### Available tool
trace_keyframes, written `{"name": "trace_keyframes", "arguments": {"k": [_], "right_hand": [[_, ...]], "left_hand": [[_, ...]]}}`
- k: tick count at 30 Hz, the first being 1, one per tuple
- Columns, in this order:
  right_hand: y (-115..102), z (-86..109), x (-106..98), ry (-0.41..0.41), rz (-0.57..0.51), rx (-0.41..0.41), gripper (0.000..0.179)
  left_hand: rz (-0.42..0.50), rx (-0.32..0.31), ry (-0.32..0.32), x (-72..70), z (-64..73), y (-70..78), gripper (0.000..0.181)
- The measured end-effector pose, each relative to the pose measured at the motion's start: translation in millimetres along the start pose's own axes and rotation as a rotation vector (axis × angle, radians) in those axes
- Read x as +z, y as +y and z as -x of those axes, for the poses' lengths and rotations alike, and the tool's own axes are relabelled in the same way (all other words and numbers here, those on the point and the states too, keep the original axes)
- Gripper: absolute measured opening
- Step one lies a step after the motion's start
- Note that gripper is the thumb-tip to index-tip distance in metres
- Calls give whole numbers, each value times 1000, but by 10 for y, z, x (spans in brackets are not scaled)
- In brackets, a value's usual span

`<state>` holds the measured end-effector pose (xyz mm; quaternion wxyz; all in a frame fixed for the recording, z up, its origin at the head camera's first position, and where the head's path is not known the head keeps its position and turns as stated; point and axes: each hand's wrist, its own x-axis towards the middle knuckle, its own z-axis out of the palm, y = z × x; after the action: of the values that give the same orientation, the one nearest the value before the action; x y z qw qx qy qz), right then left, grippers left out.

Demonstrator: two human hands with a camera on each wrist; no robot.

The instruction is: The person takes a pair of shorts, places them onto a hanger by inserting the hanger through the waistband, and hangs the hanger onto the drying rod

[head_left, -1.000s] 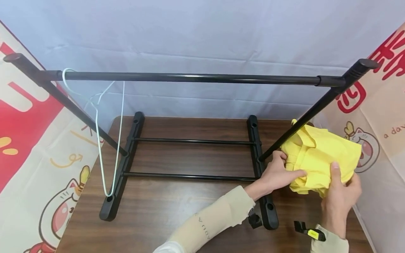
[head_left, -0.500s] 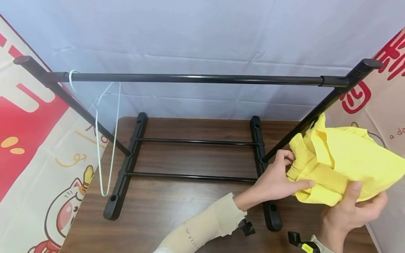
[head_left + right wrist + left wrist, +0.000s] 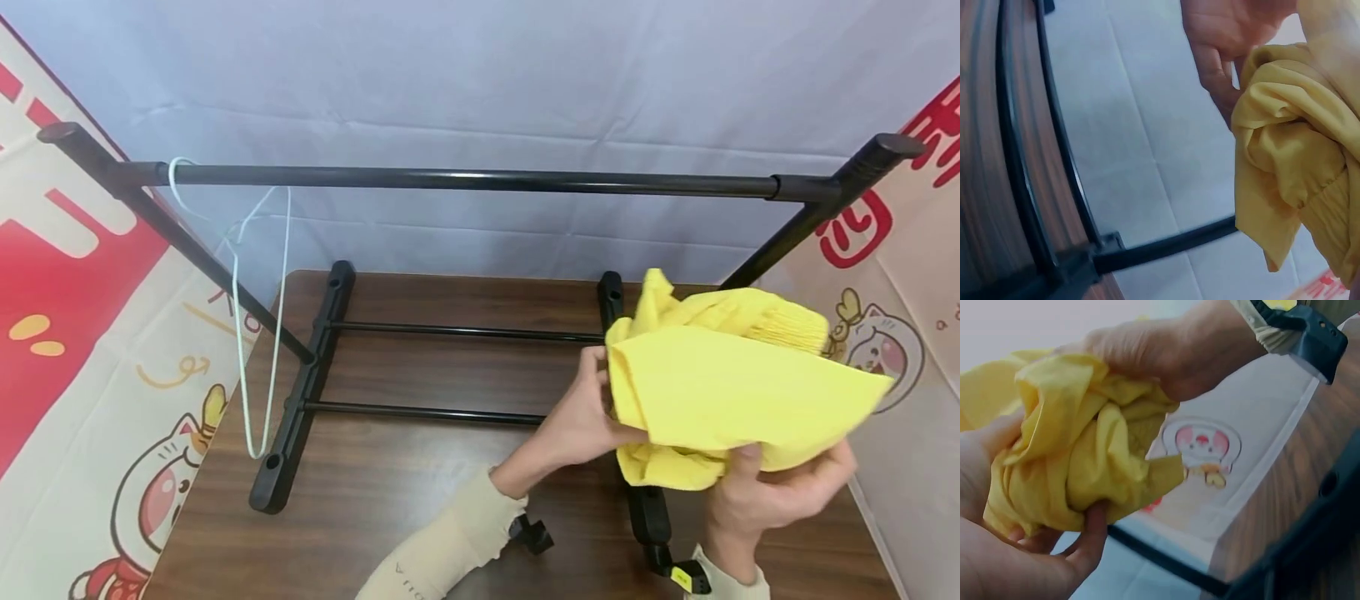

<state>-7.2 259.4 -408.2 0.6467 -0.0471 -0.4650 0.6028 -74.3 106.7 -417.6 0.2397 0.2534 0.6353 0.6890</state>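
Note:
A folded yellow garment (image 3: 742, 387) with a gathered, ribbed band is held up in both hands in front of the rack's right post. My left hand (image 3: 581, 417) grips its left edge, thumb on the near side and the fingers partly hidden behind the cloth. At the lower right my right hand (image 3: 780, 496) holds it from below, thumb on top. Loose folds of the garment (image 3: 1079, 450) bunch between the two hands in the left wrist view. From the right wrist, the garment (image 3: 1297, 150) hangs down with the left hand (image 3: 1222, 50) above it.
A black clothes rack (image 3: 480, 177) spans the brown wooden table (image 3: 450, 375). On the left end of its bar hangs a white wire hanger (image 3: 243, 358). Printed cloth walls (image 3: 67, 333) flank the table, and a pale sheet (image 3: 480, 83) stands behind.
Both hands have lifted the garment from beside the rack's right post, first right, then back left across it. It has turned and spread wider. The hanger stays on the bar.

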Motion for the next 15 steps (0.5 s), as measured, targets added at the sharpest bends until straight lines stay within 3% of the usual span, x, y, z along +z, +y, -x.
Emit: {"name": "trace_keyframes", "arguments": {"k": [4, 6, 8, 10, 12, 15], "right_hand": [[137, 172, -1, -111, -82, 61, 89], [220, 261, -16, -188, -131, 102, 86], [300, 334, -43, -280, -167, 151, 79], [373, 392, -68, -387, -153, 190, 71], [427, 432, -92, -506, -75, 225, 63], [471, 464, -112, -657, 113, 262, 58]], "left_hand": [[64, 160, -15, -238, 44, -195, 78], [81, 199, -14, -350, 86, -290, 65], [109, 159, 2, -448, 151, -369, 53], [128, 77, 53, -532, 223, -431, 49], [149, 11, 103, -600, 276, -481, 49], [197, -19, 147, -666, 308, -540, 49]]}}
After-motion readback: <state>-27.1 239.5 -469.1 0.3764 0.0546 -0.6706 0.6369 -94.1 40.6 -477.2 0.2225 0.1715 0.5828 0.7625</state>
